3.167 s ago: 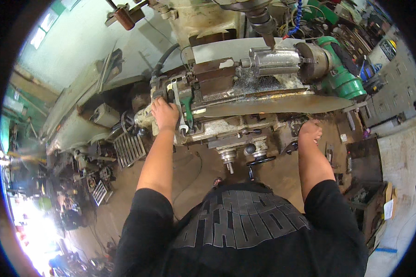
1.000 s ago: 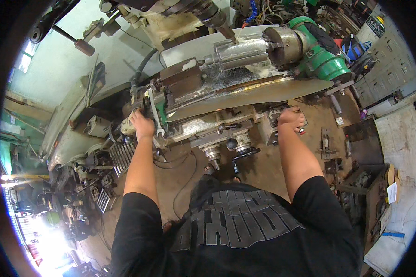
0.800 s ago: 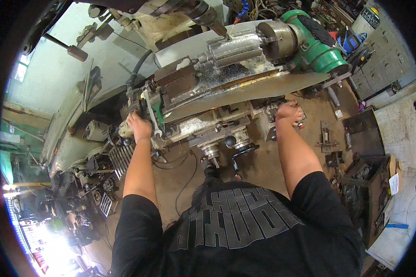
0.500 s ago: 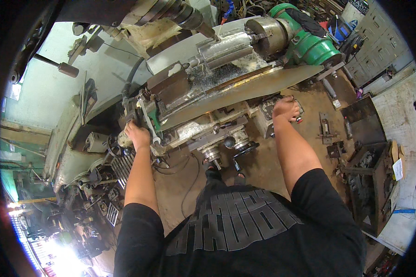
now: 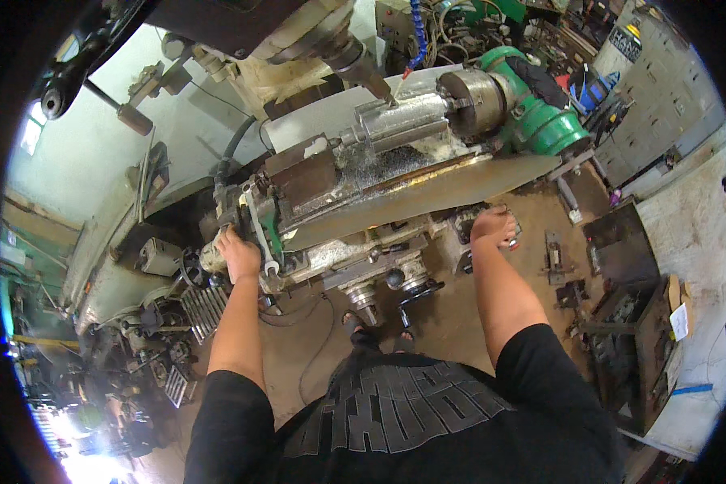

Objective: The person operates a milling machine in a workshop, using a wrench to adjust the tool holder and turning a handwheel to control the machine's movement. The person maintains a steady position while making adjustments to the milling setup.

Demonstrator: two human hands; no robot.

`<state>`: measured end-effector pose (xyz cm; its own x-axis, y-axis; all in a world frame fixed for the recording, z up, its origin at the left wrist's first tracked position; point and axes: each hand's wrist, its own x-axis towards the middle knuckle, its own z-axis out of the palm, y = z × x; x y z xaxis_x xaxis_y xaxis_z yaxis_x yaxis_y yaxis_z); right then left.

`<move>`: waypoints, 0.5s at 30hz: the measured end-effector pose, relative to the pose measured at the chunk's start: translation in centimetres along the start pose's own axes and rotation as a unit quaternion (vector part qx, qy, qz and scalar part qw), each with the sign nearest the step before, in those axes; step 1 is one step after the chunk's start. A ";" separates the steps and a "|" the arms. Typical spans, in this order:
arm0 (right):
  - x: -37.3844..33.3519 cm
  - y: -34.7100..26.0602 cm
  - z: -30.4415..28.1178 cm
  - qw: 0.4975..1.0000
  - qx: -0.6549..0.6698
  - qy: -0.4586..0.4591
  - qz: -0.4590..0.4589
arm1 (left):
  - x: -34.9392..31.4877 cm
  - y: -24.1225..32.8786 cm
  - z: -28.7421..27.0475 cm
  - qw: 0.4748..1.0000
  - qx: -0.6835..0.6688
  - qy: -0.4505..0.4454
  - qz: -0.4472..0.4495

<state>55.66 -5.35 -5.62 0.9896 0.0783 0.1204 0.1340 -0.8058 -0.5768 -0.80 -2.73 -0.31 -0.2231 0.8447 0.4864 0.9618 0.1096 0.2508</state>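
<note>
My left hand [image 5: 239,256] bends over the left end of the milling machine table, beside an open-end spanner [image 5: 261,231]; what lies under its fingers is hidden. At the table's right end my right hand [image 5: 494,227] is closed, close to a small red-tipped lever [image 5: 514,244]; its fingers cover whatever they grip. Beyond the hands a shiny metal cylinder [image 5: 405,118] lies lengthwise, its right end toward a round chuck [image 5: 473,102] and its left end supported at a dark block [image 5: 302,164]. A cutter in the spindle [image 5: 361,73] reaches down to the cylinder's top.
A bent sheet-metal guard [image 5: 427,194] runs along the table's front. Crank handles [image 5: 423,289] stick out toward my legs. The green dividing head [image 5: 544,121] stands at right, and a blue coolant hose [image 5: 417,36] hangs behind. An open metal cabinet [image 5: 633,339] stands on the right.
The whole view has shifted, with the machine sitting slightly lower in the picture. Both hands stay at their ends of the table, and the cutter remains at the cylinder's top.
</note>
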 end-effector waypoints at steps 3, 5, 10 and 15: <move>0.2 0.2 0.3 1.000 -0.015 -0.004 -0.005 | -0.5 -0.5 0.2 1.000 0.008 0.003 0.003; 0.1 0.2 0.3 1.000 -0.021 -0.016 -0.008 | -0.5 -0.5 0.2 1.000 0.005 0.004 0.005; -0.1 0.0 -0.1 1.000 -0.013 0.011 -0.009 | -0.3 0.4 -0.4 0.999 0.012 -0.022 -0.047; 0.0 0.0 -0.1 1.000 -0.023 -0.006 0.001 | -0.3 0.8 -1.1 0.998 -0.006 -0.030 -0.050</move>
<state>55.61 -5.38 -5.51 0.9903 0.0840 0.1104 0.1307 -0.8319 -0.5393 -0.11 -3.46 0.71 -0.3071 0.8602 0.4071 0.9334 0.1889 0.3050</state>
